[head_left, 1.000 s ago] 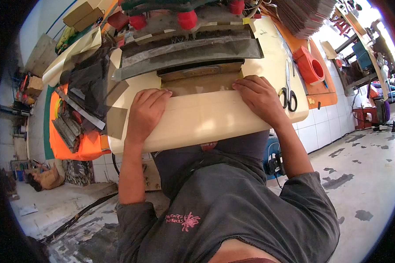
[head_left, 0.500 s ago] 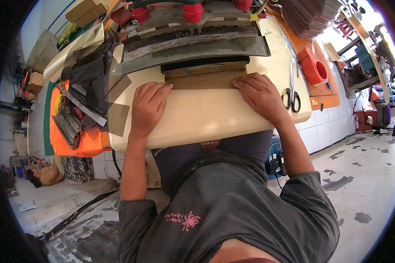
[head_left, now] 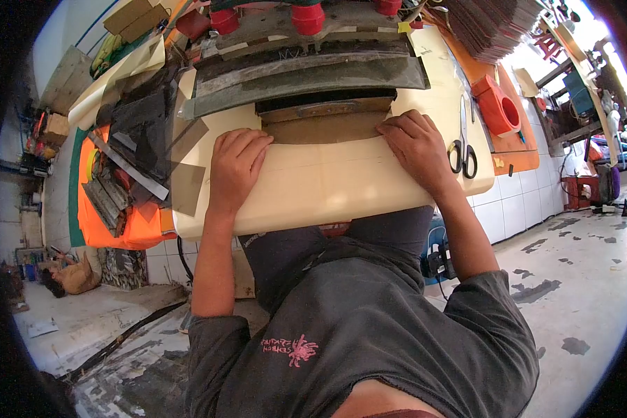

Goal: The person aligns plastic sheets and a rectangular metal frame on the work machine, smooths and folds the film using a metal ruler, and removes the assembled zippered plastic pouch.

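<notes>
A thin grey-brown strip of sheet material (head_left: 324, 129) spans the space between my hands, its front edge bowed slightly. My left hand (head_left: 240, 164) has its fingers pressed together at the strip's left corner. At the right corner, the fingertips of my right hand (head_left: 416, 146) pinch the sheet. Behind the strip sits a dark metal bar (head_left: 327, 106) with a brown front face, and the strip's far edge meets it. A long grey-green flap (head_left: 313, 87) hangs over that bar. Under my hands lies a cream-coloured padded work surface (head_left: 320, 184).
Scissors with black handles (head_left: 462, 150) lie right of my right hand, near a red tape-holder-like object (head_left: 496, 106). Dark translucent sheet scraps (head_left: 143, 115) and metal strips (head_left: 111, 198) are heaped at left over orange cloth (head_left: 94, 226). Another person (head_left: 76, 275) is low at far left.
My right fingertips have shifted slightly right and up. The strip's front edge, nearly straight before, now curves. My left hand has barely moved.
</notes>
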`<state>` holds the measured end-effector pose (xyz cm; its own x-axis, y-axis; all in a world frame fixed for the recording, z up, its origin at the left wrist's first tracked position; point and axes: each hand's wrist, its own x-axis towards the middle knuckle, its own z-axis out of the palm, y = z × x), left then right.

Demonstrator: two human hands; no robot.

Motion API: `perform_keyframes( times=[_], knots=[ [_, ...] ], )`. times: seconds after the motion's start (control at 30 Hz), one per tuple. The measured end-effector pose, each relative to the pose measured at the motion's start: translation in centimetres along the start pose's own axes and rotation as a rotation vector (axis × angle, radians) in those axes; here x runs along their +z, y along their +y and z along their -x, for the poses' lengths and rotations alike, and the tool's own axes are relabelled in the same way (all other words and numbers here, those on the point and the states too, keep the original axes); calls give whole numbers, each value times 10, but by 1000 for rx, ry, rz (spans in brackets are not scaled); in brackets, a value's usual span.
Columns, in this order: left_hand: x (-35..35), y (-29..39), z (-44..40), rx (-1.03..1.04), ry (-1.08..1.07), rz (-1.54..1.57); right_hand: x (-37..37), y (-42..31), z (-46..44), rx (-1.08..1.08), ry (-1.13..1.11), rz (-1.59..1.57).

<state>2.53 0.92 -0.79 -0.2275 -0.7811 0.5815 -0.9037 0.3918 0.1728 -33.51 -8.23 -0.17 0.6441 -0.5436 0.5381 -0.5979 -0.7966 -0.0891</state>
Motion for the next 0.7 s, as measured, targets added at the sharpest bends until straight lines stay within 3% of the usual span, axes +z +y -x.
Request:
perform_keyframes(
  times=[0.7],
  knots=[
    [-7,7,0,76,69,-82,-4,-3,7,-61,72,11]
  ],
)
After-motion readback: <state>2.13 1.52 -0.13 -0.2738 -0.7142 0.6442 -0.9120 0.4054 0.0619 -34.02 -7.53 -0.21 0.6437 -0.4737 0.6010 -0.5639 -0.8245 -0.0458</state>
